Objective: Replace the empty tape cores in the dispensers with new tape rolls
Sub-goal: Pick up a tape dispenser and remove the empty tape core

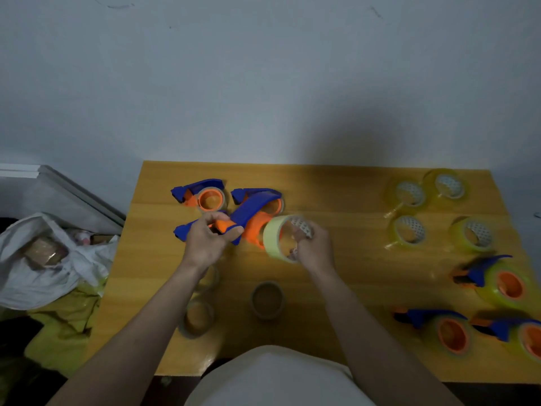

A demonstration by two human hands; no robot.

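While gripped, roll (279,241) beside dispenser (251,213)

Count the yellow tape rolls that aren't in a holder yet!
5: four shiny yellow tape rolls lie at the table's far right, and one pale yellow tape roll is held in the right hand. Others could be hidden.

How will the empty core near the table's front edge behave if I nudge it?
The empty core looks like a thin bare ring, so probably very light and quick to slide. It seems to lie flat on the table, so rolling is unlikely unless tipped. Its thin wall may dent under a squeeze.
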